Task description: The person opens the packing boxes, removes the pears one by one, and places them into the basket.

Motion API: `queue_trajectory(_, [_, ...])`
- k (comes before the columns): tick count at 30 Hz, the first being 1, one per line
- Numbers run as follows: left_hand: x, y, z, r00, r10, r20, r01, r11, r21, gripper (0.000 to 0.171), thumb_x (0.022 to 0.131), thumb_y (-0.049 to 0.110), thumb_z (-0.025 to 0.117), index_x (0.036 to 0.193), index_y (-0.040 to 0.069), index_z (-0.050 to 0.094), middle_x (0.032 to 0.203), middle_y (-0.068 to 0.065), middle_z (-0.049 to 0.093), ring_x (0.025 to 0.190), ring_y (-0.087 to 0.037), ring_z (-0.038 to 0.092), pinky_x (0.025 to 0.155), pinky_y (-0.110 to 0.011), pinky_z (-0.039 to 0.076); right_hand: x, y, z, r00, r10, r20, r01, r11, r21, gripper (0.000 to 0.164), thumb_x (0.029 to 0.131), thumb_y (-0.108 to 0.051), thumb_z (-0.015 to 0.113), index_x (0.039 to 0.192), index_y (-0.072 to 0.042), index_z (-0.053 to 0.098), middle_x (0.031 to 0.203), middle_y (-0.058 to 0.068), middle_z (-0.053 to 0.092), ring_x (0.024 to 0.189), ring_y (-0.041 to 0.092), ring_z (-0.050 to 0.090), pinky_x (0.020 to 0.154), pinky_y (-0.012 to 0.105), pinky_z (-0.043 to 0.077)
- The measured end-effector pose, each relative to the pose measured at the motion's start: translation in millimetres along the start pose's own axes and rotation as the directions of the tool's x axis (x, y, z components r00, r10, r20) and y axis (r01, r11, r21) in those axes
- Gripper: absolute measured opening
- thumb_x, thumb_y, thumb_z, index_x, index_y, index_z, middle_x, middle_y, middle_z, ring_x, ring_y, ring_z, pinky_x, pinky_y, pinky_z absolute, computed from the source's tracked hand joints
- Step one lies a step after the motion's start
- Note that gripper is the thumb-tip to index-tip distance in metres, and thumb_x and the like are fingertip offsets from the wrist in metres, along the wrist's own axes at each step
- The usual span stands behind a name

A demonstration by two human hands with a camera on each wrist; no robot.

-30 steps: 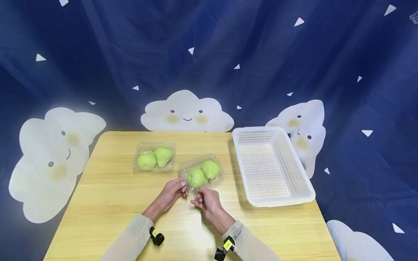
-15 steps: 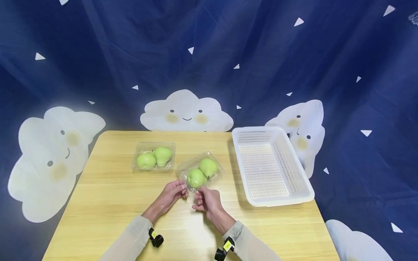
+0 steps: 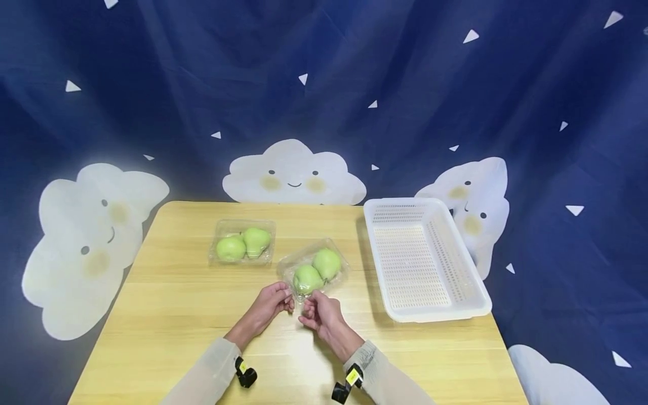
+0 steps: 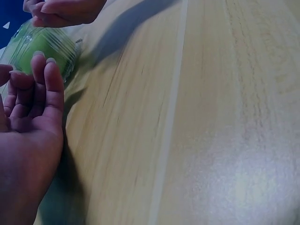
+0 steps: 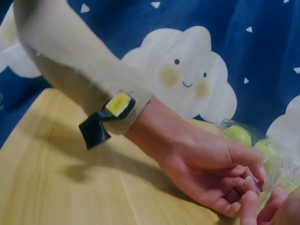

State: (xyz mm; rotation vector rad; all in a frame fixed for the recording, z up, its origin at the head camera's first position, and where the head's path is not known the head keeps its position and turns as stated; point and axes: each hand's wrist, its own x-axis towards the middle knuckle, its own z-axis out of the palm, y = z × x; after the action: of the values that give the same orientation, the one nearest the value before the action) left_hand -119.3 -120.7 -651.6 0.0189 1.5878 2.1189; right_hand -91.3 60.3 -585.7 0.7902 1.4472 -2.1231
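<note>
A clear plastic fruit box (image 3: 288,264) holding two green pears (image 3: 318,270) lies turned at an angle on the table, in the middle of the head view. My left hand (image 3: 270,304) pinches its near left edge between thumb and forefinger. At the near corner, close beside it, my right hand (image 3: 324,315) pinches the thin plastic rim. The left wrist view has the left hand (image 4: 33,126) low, its other fingers curled, with the right hand (image 4: 65,10) above. Clear plastic rises between both hands in the right wrist view, where the left hand (image 5: 206,161) shows side-on.
A second clear box (image 3: 216,229) with two green pears stands behind and to the left. On the right sits a white perforated basket (image 3: 463,253) near the edge of the wooden table (image 3: 162,315). A dark blue cloud-print curtain (image 3: 324,84) hangs behind.
The held box has turned slightly counterclockwise, while both hands keep to its near corner. The right hand's lower fingers have drawn in a little. The head view has shifted slightly.
</note>
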Motion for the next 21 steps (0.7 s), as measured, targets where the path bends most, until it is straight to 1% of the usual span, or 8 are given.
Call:
queue_trajectory(10, [1.6, -2.4, -0.4, 1.0, -0.004, 0.008, 0.004, 1.0, -0.019, 0.01, 0.104, 0.007, 0.05, 0.095, 0.005, 0.053, 0.084, 0.0, 0.059, 0.078, -0.011, 0.064, 0.073, -0.024, 0.061, 2.6, 1.8, -7.0, 0.999, -0.012, 0.044, 0.014, 0.999, -0.037, 0.012, 0.09, -0.012, 0.055, 0.087, -0.004, 0.063, 0.063, -0.006, 0.063, 0.052, 0.002, 0.054, 0.059, 0.026, 0.065])
queue_trajectory(12, [1.7, -1.5, -0.1, 1.0, -0.007, 0.001, 0.007, 1.0, -0.025, 0.011, 0.105, 0.006, 0.049, 0.095, 0.005, 0.053, 0.084, -0.001, 0.059, 0.078, -0.011, 0.064, 0.074, -0.024, 0.062, 3.3, 0.4, -11.2, 0.996, -0.048, 0.073, 0.056, 0.991, -0.118, 0.019, 0.091, -0.013, 0.058, 0.093, 0.003, 0.066, 0.063, -0.005, 0.064, 0.051, 0.003, 0.054, 0.057, 0.025, 0.064])
queue_trajectory(14, [2.0, -0.1, -0.1, 1.0, -0.019, -0.003, 0.019, 1.0, -0.025, 0.011, 0.105, 0.006, 0.049, 0.095, 0.004, 0.054, 0.085, -0.001, 0.059, 0.078, -0.012, 0.064, 0.074, -0.025, 0.062, 3.1, -1.1, -17.3, 0.974, -0.189, 0.123, 0.219, 0.924, -0.313, 0.021, 0.091, -0.014, 0.063, 0.089, 0.005, 0.069, 0.061, -0.003, 0.065, 0.048, 0.002, 0.054, 0.05, 0.021, 0.06])
queue_trajectory(15, [2.3, 0.8, -0.2, 1.0, -0.026, -0.003, 0.026, 0.999, -0.025, 0.011, 0.105, 0.006, 0.048, 0.096, 0.004, 0.054, 0.085, -0.001, 0.059, 0.079, -0.012, 0.064, 0.075, -0.025, 0.063, 2.9, -2.7, -20.7, 0.938, -0.298, 0.177, 0.346, 0.828, -0.441, 0.018, 0.09, -0.014, 0.066, 0.087, 0.003, 0.071, 0.061, -0.003, 0.065, 0.048, 0.001, 0.053, 0.049, 0.019, 0.057])
queue_trajectory(16, [2.9, 1.2, -1.0, 0.999, -0.034, -0.002, 0.034, 0.999, -0.027, 0.011, 0.105, 0.006, 0.048, 0.096, 0.004, 0.054, 0.085, -0.001, 0.059, 0.079, -0.012, 0.065, 0.075, -0.026, 0.063, 3.2, -4.8, -24.3, 0.871, -0.418, 0.26, 0.487, 0.657, -0.575, 0.017, 0.089, -0.014, 0.07, 0.087, 0.002, 0.072, 0.064, -0.002, 0.067, 0.051, 0.002, 0.056, 0.05, 0.018, 0.056])
queue_trajectory(17, [3.4, 1.7, -2.1, 0.999, -0.041, -0.001, 0.041, 0.999, -0.026, 0.011, 0.105, 0.006, 0.048, 0.096, 0.004, 0.055, 0.084, -0.002, 0.06, 0.079, -0.013, 0.066, 0.076, -0.027, 0.064, 3.9, -7.1, -27.9, 0.768, -0.531, 0.358, 0.6, 0.401, -0.693, 0.014, 0.087, -0.015, 0.074, 0.087, -0.001, 0.073, 0.068, -0.001, 0.069, 0.055, 0.003, 0.058, 0.051, 0.017, 0.056])
queue_trajectory(19, [4.5, 3.0, -4.7, 0.998, -0.055, 0.004, 0.055, 0.998, -0.022, 0.012, 0.105, 0.007, 0.047, 0.096, 0.004, 0.055, 0.084, -0.002, 0.061, 0.08, -0.013, 0.068, 0.077, -0.028, 0.065, 7.1, -13.0, -32.7, 0.48, -0.659, 0.579, 0.649, -0.177, -0.739, 0.012, 0.083, -0.017, 0.081, 0.087, -0.008, 0.073, 0.081, 0.001, 0.073, 0.068, 0.007, 0.065, 0.059, 0.016, 0.057])
queue_trajectory(21, [5.8, 4.2, -7.2, 0.998, -0.06, 0.013, 0.061, 0.998, -0.017, 0.013, 0.105, 0.009, 0.048, 0.096, 0.004, 0.055, 0.084, -0.002, 0.062, 0.081, -0.014, 0.069, 0.078, -0.028, 0.065, 12.4, -21.3, -34.2, 0.206, -0.589, 0.782, 0.555, -0.587, -0.589, 0.019, 0.082, -0.018, 0.083, 0.096, -0.01, 0.073, 0.098, 0.003, 0.075, 0.086, 0.012, 0.068, 0.078, 0.019, 0.062])
